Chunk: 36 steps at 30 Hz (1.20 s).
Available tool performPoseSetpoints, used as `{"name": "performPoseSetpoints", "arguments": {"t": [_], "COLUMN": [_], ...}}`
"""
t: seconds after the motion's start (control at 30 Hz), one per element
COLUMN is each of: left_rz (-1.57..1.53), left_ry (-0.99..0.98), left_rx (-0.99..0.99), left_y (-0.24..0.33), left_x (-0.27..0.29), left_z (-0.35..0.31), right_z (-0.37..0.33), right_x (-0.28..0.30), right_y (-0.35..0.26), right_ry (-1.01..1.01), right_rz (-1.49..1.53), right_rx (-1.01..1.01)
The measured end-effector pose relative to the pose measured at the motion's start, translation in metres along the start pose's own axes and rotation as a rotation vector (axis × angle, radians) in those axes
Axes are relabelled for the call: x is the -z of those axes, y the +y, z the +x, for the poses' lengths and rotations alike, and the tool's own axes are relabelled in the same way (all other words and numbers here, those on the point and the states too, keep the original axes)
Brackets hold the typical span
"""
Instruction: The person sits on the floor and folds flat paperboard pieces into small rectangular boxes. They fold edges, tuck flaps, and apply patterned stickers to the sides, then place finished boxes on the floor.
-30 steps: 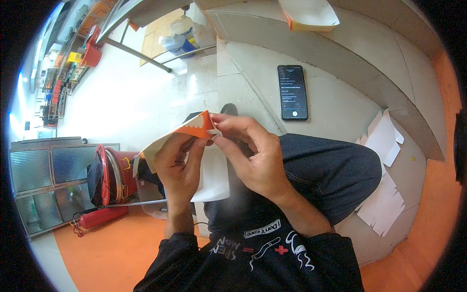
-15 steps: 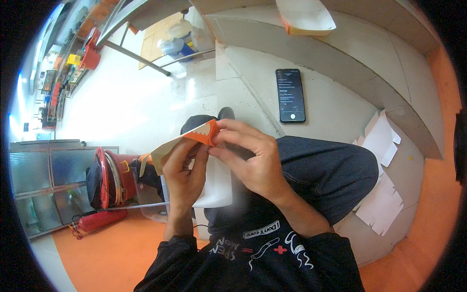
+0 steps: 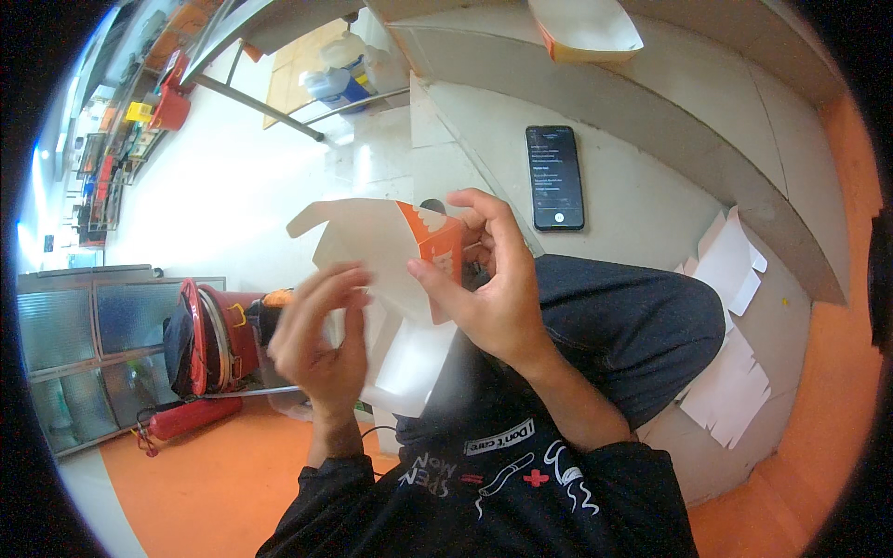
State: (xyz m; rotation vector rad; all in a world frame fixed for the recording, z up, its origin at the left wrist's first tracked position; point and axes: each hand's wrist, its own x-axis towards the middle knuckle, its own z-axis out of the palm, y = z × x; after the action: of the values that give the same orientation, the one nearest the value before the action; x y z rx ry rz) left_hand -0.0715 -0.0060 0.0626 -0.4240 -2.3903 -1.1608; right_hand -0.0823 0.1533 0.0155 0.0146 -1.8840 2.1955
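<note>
My right hand [image 3: 498, 288] grips the orange corner of a partly folded cardboard food tray [image 3: 367, 244], thumb on the near side and fingers behind. The tray has a pale inside, an orange-and-white patterned end, and a loose flap sticking out at the left. My left hand [image 3: 321, 339] is beside the tray's left part, slightly blurred, thumb and fingers apart with nothing between them. Below the tray, over my lap, shows a white cardboard panel [image 3: 409, 363]; I cannot tell whether it belongs to the same piece.
A folded food tray [image 3: 591, 37] stands on the ledge at the top. A phone [image 3: 555, 179] lies on the tiles. Flat cardboard blanks [image 3: 730, 386] lie right of my knee [image 3: 642, 316]. At left are a red fire extinguisher [image 3: 195, 417] and glass-paned frames [image 3: 60, 325].
My left hand has let go of the tray and moved down and left. The tray has turned in my right hand, so its inside and patterned end now face up more.
</note>
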Motion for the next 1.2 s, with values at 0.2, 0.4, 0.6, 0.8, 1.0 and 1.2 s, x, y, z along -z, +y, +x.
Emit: {"name": "performPoseSetpoints", "arguments": {"t": [0.2,0.4,0.6,0.8,1.0,1.2], "left_rz": [0.226,-0.100,-0.081,0.003,-0.395,-0.274], "left_ry": [0.119,-0.141,-0.181,-0.301,-0.342,-0.743], "left_rx": [0.091,0.292,0.161,-0.014,0.215,0.318], "left_y": [-0.032,-0.052,-0.051,-0.049,-0.043,-0.040], "left_x": [0.016,0.016,0.019,0.024,0.035,0.041], "left_z": [0.016,0.022,0.026,0.036,0.045,0.062], "right_z": [0.001,-0.002,0.005,0.003,0.004,0.003], "right_x": [0.005,0.006,0.009,0.011,0.013,0.011], "right_y": [0.001,-0.002,-0.001,-0.001,-0.003,-0.005], "right_ry": [-0.144,-0.245,-0.220,-0.263,-0.316,-0.428], "right_rz": [-0.127,0.031,0.030,-0.019,-0.041,0.000], "right_rx": [0.007,-0.101,-0.052,-0.053,-0.085,-0.172]}}
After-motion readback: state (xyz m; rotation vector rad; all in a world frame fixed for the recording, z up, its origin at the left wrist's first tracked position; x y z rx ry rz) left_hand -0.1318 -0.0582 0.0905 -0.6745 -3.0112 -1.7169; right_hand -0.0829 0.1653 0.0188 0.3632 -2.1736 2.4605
